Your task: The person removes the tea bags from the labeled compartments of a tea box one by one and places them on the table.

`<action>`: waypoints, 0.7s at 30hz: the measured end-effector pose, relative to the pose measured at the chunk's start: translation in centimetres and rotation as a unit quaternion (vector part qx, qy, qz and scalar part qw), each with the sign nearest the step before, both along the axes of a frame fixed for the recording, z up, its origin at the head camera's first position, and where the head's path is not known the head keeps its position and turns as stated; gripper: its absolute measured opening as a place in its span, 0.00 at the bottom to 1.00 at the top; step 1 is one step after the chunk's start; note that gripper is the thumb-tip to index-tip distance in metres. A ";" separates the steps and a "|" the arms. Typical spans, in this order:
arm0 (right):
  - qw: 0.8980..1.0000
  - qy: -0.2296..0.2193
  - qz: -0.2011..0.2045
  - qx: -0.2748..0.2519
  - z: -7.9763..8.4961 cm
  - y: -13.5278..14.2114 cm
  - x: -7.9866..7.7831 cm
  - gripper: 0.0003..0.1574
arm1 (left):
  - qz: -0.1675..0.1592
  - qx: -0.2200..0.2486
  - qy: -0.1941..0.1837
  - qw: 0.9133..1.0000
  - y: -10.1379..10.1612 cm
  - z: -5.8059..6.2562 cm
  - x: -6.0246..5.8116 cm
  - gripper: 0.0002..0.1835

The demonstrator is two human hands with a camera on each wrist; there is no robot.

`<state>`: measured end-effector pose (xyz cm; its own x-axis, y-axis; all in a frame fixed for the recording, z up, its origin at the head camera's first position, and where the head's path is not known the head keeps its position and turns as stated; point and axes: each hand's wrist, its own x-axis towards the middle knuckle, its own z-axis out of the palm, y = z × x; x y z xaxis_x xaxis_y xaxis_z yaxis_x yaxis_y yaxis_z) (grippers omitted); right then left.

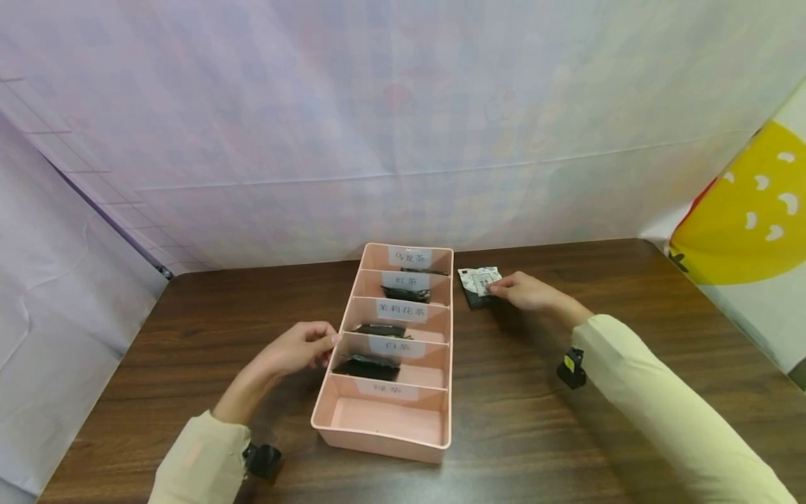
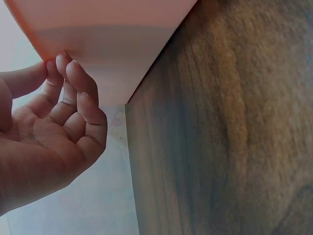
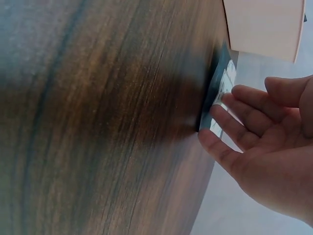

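A pink divided box (image 1: 383,442) stands on the table, its compartments marked with white Chinese tea labels. My left hand (image 1: 302,348) pinches the box's left rim between thumb and fingers, the other fingers curled below; the left wrist view shows them against the outer wall. To the right of the box's far end lies a white-and-black tea packet (image 1: 478,281). My right hand (image 1: 529,290) touches this packet with its fingertips. In the right wrist view those fingers are nearly straight and the thumb stands apart.
Dark tea packets sit in the box's farther compartments, such as one packet (image 1: 368,367) under the white-tea label. The nearest compartment (image 1: 387,418) shows its bare floor. A pale patterned cloth (image 1: 403,140) hangs behind the brown wooden table (image 1: 535,434).
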<state>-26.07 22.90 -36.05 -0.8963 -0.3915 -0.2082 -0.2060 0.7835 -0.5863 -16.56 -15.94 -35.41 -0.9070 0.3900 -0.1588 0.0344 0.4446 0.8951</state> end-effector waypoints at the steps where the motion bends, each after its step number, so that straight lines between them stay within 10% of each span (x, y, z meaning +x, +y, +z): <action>1: 1.000 -0.001 -0.002 -0.001 0.0 0.0 -0.1 0.23 | 0.000 0.000 0.000 1.000 0.0 0.0 0.0 0.09; 21: 1.000 0.018 -0.004 0.016 -0.3 -0.3 -1.0 0.22 | 0.000 0.002 0.001 1.000 -0.1 -0.1 -0.1 0.09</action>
